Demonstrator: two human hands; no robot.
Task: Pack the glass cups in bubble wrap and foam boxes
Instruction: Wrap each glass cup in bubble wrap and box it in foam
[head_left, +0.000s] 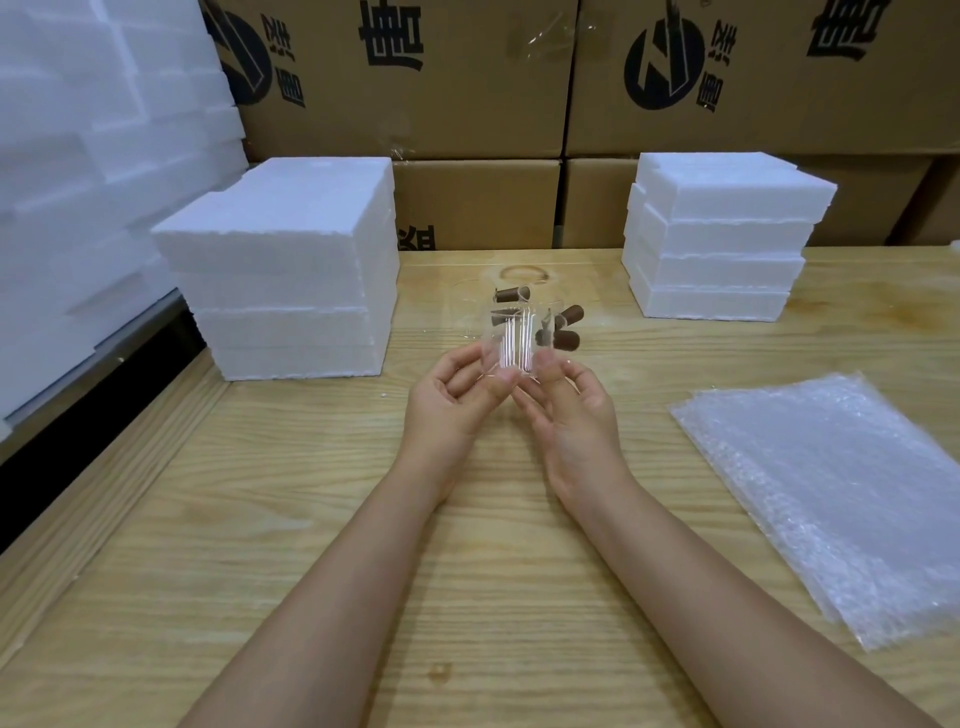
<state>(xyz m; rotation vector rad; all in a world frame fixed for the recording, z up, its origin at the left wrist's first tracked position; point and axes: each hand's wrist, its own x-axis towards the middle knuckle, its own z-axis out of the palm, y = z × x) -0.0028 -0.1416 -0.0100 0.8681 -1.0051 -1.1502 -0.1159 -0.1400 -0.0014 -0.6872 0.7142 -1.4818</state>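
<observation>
A clear glass cup (511, 345) is held between both hands above the middle of the wooden table (311, 519). My left hand (457, 400) grips its left side and my right hand (569, 410) its right side, thumbs on the glass. Behind it stand other clear glass cups with brown wooden handles (563, 325), hard to separate because they are transparent. A pile of bubble wrap sheets (831, 499) lies flat at the right. White foam boxes are stacked at the left (291, 270) and at the back right (722, 239).
Brown cardboard cartons (467, 104) with black print form a wall behind the table. More white foam pieces (93, 156) are heaped at the far left, past the table's left edge.
</observation>
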